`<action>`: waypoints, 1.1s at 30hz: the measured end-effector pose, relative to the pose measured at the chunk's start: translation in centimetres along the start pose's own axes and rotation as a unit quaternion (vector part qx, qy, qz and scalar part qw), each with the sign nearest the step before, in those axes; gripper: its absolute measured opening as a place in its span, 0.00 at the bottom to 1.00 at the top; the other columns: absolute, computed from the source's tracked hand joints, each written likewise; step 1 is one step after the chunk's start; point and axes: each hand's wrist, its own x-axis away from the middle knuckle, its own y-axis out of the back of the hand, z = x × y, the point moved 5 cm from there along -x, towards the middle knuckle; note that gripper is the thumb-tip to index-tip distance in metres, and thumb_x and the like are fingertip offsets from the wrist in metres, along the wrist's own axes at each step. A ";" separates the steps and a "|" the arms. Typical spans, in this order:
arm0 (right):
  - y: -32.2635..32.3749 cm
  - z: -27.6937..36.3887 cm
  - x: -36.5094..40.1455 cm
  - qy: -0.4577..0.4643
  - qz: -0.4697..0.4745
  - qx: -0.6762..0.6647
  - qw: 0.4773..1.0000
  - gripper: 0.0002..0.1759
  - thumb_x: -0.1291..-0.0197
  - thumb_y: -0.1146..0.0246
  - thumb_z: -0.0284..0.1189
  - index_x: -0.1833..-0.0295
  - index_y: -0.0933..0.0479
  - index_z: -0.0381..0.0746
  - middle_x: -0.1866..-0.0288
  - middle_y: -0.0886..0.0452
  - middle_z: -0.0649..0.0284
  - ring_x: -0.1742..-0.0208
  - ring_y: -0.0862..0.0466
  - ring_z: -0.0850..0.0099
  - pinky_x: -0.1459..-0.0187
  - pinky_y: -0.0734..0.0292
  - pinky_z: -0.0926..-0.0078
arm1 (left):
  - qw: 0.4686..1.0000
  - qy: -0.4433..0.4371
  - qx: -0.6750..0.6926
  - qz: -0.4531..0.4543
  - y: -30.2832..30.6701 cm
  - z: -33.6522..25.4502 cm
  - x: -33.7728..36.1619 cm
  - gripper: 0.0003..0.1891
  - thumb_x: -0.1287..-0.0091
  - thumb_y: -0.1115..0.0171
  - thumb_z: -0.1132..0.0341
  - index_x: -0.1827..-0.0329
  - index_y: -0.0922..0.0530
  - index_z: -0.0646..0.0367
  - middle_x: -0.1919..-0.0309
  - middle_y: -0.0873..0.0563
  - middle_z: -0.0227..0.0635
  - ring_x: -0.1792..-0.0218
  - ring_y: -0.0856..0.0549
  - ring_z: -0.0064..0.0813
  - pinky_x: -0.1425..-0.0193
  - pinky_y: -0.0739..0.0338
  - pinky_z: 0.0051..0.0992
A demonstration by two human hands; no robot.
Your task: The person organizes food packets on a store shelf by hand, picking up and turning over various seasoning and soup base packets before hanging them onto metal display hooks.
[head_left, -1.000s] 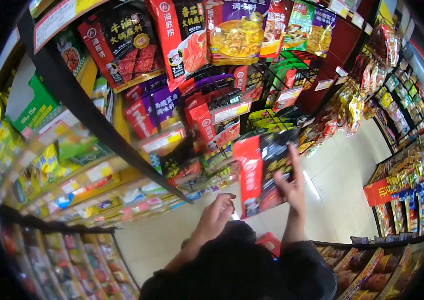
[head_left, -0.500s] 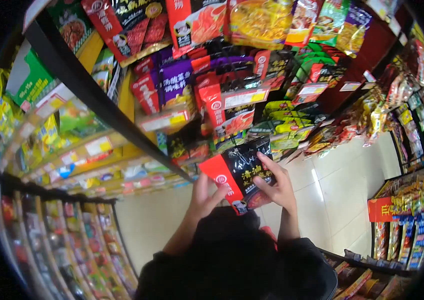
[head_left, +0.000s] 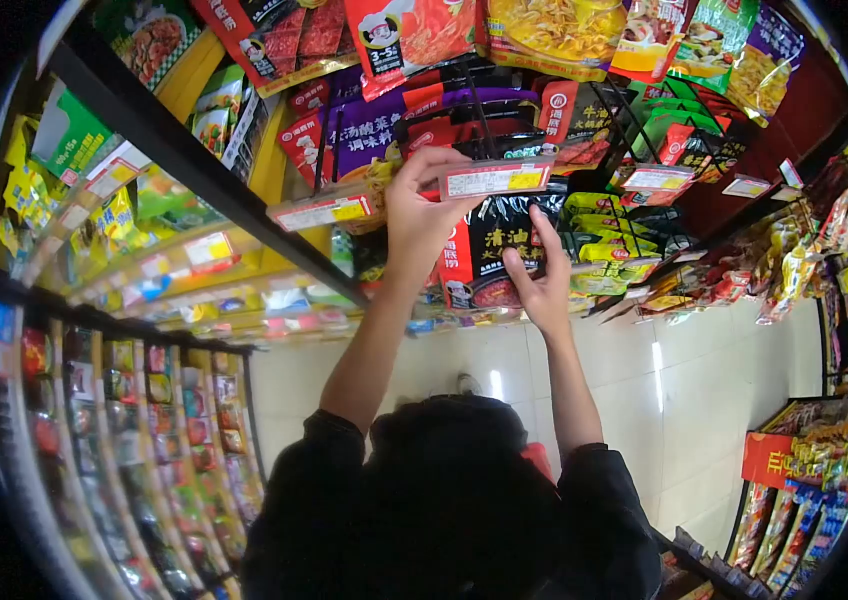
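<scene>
A black and red packet (head_left: 506,240) is upright against the hanging rack, just below a price tag holder (head_left: 496,180). My right hand (head_left: 542,275) lies along the packet's right side, fingers extended and thumb on its front. At the left end of the price tag holder is my left hand (head_left: 426,195), its fingers curled around that end. Purple packets (head_left: 369,135) hang behind and to the left of my left hand. What lies behind the held packet is hidden.
Large colourful packets (head_left: 554,35) hang along the top. A black post (head_left: 204,175) runs diagonally on the left. Green and yellow packets (head_left: 604,235) hang right of my right hand. Shelves of goods (head_left: 144,430) stand lower left, and a red box (head_left: 767,458) is lower right.
The black and red packet has moved up to the rack with my right hand. My left hand has let go of it and moved up to the price tag holder.
</scene>
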 end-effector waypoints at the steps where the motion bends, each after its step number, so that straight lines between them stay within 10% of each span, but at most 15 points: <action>1: -0.2 -0.2 -0.6 -0.008 0.005 -0.020 1.000 0.33 0.36 0.28 0.26 0.26 0.27 0.36 0.33 0.19 0.47 0.34 0.18 0.56 0.33 0.26 0.64 | 1.000 -0.025 -0.003 0.001 -0.1 -0.2 -0.4 0.19 0.45 0.23 0.81 0.52 0.20 0.62 0.57 0.10 0.35 0.53 0.11 0.22 0.44 0.18 0.23; 14: 0.1 -1.7 -2.1 -0.019 0.079 -0.062 0.995 0.33 0.32 0.31 0.30 0.24 0.30 0.42 0.27 0.22 0.54 0.27 0.24 0.47 0.20 0.42 0.50 | 0.996 -0.040 -0.029 0.070 0.5 1.6 -2.2 0.12 0.39 0.32 0.83 0.54 0.19 0.64 0.54 0.11 0.36 0.52 0.12 0.23 0.47 0.18 0.23; 24: -1.8 -3.5 -2.3 -0.075 0.116 0.000 0.990 0.34 0.31 0.32 0.31 0.22 0.33 0.44 0.34 0.25 0.47 0.46 0.18 0.47 0.39 0.23 0.59 | 0.950 -0.162 -0.261 -0.061 -0.1 1.8 -1.4 0.10 0.42 0.30 0.80 0.58 0.17 0.63 0.62 0.11 0.35 0.56 0.13 0.28 0.50 0.20 0.28; 27: 3.0 -2.5 -3.0 0.118 0.002 0.164 0.979 0.32 0.31 0.33 0.28 0.23 0.30 0.43 0.34 0.24 0.49 0.46 0.18 0.54 0.40 0.22 0.61 | 0.894 -0.246 -0.340 -0.159 -1.5 0.3 -0.5 0.11 0.50 0.28 0.77 0.63 0.16 0.59 0.67 0.12 0.35 0.58 0.15 0.37 0.47 0.23 0.39; 29: 7.0 -7.0 -4.1 -0.029 -0.080 0.101 0.991 0.35 0.29 0.32 0.35 0.21 0.34 0.40 0.27 0.27 0.49 0.33 0.23 0.61 0.30 0.30 0.63 | 0.876 -0.258 -0.361 -0.188 -1.5 0.8 0.0 0.11 0.51 0.28 0.75 0.63 0.15 0.59 0.63 0.11 0.34 0.56 0.15 0.42 0.44 0.26 0.46; 33: 9.4 -9.7 -11.5 0.005 -0.158 0.114 0.981 0.37 0.33 0.29 0.27 0.22 0.35 0.31 0.37 0.24 0.50 0.38 0.20 0.56 0.37 0.25 0.63 | 0.855 -0.252 -0.418 -0.174 -1.8 0.8 1.4 0.13 0.41 0.29 0.74 0.53 0.15 0.59 0.43 0.17 0.43 0.40 0.21 0.46 0.33 0.34 0.46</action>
